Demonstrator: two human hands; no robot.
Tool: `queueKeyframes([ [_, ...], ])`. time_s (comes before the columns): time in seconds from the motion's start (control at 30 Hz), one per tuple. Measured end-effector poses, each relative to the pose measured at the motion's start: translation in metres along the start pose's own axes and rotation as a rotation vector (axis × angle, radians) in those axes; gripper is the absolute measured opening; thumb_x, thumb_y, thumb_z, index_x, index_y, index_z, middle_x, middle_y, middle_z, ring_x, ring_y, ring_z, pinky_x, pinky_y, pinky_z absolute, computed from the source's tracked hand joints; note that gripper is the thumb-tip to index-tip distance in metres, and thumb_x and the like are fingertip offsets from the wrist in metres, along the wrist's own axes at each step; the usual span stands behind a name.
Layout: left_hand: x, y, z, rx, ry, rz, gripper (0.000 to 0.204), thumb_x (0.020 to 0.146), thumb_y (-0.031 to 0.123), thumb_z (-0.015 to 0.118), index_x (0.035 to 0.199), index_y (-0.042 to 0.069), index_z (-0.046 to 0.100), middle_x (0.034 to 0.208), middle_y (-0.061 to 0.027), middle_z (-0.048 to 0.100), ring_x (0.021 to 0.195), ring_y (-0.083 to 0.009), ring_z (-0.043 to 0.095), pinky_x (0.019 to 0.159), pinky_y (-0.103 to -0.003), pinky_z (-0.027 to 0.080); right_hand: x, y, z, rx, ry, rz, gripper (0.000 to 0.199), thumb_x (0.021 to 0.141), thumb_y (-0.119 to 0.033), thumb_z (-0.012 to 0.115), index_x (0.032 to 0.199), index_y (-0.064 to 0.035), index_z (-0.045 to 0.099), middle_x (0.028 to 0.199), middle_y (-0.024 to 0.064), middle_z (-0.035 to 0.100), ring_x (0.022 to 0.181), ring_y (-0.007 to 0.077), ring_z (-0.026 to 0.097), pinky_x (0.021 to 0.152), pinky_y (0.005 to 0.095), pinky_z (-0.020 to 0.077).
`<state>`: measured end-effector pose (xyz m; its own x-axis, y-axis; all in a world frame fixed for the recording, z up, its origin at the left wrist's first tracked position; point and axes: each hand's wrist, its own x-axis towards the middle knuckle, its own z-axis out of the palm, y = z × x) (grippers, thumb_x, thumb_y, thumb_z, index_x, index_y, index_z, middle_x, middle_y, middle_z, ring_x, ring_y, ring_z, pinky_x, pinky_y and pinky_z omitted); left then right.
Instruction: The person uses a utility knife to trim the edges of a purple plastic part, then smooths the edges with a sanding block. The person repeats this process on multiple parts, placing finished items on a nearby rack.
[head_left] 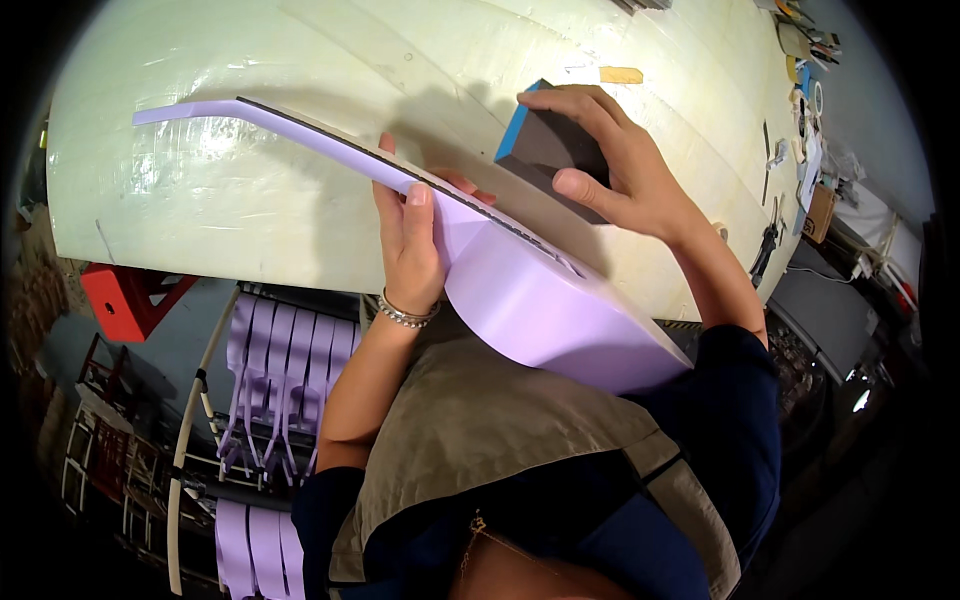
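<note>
Pale bench [200,200] backs a central purple guitar [540,310] — left hand [413,255] closed round its neck [315,146], right hand [625,165] half-curled, gripping a dark block [555,142] at one o'clock — apparently for sanding, next needing flat contact.

My left hand [412,252] holds a lilac ukulele [560,312]; my right hand [635,175] grips a dark block [555,145], seemingly clear of it.
</note>
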<state>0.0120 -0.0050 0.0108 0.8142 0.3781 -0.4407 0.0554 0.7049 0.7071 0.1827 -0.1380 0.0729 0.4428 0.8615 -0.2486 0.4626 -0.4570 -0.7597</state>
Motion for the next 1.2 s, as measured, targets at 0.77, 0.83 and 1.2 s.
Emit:
queueKeyframes([
  [0.77,-0.001,0.003,0.002,0.110,0.027,0.020,0.065,0.097,0.046,0.023,0.144,0.004,0.006,0.097,-0.0157,0.055,0.085,-0.0188,0.055,0.078,-0.033,0.047,-0.012,-0.030,0.013,-0.089,-0.002,0.044,0.043,0.081,-0.041,0.063,0.115,-0.0168,0.055,0.102,0.0145,0.059,0.083,0.0324,0.063,0.069,0.0371,0.0518],
  [0.83,0.000,0.002,0.002,0.136,0.044,0.021,0.065,0.097,0.046,0.023,0.144,0.005,0.006,0.097,-0.0153,0.055,0.085,-0.0183,0.055,0.078,-0.032,0.046,-0.008,-0.032,0.013,-0.116,0.002,0.040,0.042,0.081,-0.041,0.064,0.115,-0.0175,0.056,0.101,0.0144,0.060,0.083,0.0325,0.063,0.069,0.0371,0.0518],
  [1.2,0.003,-0.004,-0.003,0.117,0.090,0.099,0.065,0.098,0.038,0.028,0.141,-0.004,0.005,0.093,-0.0117,0.056,0.080,-0.0136,0.052,0.075,-0.026,0.043,0.021,-0.044,0.017,-0.167,-0.097,0.044,0.043,0.082,-0.032,0.062,0.118,-0.0119,0.053,0.107,0.0149,0.057,0.089,0.0326,0.061,0.075,0.0353,0.0491],
])
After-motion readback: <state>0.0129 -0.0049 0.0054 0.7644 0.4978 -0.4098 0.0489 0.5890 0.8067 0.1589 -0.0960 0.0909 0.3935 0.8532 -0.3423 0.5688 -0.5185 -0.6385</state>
